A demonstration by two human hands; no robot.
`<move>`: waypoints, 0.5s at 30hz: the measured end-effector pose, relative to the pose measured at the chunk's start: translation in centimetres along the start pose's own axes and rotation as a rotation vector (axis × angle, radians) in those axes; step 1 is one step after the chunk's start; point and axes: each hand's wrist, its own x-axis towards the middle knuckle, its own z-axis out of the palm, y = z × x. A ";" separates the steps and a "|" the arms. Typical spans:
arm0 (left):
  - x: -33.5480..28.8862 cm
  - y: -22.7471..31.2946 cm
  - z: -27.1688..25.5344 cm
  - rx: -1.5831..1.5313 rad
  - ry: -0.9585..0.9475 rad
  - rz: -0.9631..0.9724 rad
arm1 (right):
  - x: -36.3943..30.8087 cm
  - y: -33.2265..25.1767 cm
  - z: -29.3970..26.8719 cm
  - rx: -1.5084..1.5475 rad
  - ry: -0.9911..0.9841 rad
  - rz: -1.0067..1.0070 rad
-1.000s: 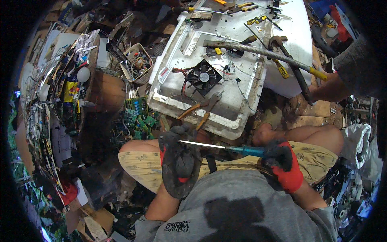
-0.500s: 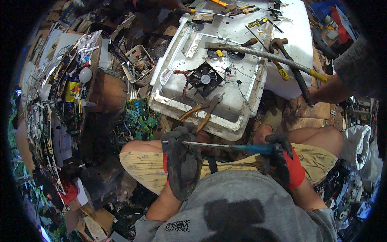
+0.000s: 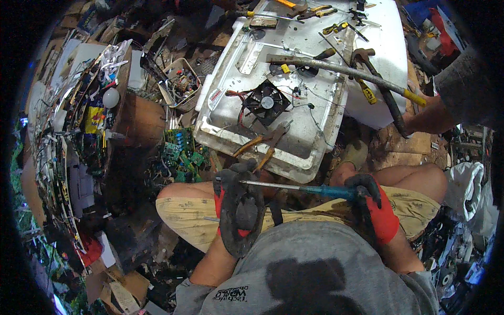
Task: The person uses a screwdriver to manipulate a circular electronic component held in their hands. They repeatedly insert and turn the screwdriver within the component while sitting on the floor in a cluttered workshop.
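My right hand (image 3: 371,202), in a black and red work glove, grips the teal handle of a screwdriver (image 3: 328,192). Its long metal shaft points left, and the tip meets my gloved left hand (image 3: 236,176) near the fingers. Those fingers curl around a dark, rounded piece (image 3: 227,231) above my lap; its kind is hard to make out against the black glove. Beyond my hands, pliers with worn orange handles (image 3: 270,142) lie open on a white plastic panel (image 3: 310,170). A black computer fan (image 3: 266,103) with wires rests on that panel.
A long metal bar (image 3: 341,68) and a hammer (image 3: 386,92) lie across the panel; another person's arm (image 3: 436,113) reaches in at right. Several pliers and screwdrivers lie at the far end. Green circuit boards (image 3: 181,149), a bin of parts (image 3: 184,84) and heaped scrap are at left.
My left hand and the dark piece have shifted slightly right and turned a little. The screwdriver's tip has moved slightly up, with my right hand nearly still.
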 end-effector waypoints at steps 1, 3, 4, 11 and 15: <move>0.1 -0.3 -0.3 0.060 -0.020 0.004 | 0.2 0.6 -0.3 -0.032 -0.005 -0.057; 0.3 -0.8 -0.8 0.139 -0.035 -0.023 | 0.5 1.2 -1.1 -0.182 -0.031 -0.282; 0.3 -1.0 -1.1 0.161 -0.028 -0.056 | 0.8 1.3 -1.6 -0.297 -0.055 -0.448; -0.6 1.3 1.1 -0.255 0.063 -0.165 | 0.2 -1.2 0.2 0.275 -0.118 0.084; -0.6 -0.5 -0.5 -0.653 -0.007 -0.272 | 0.9 -1.0 0.1 0.066 -0.046 0.108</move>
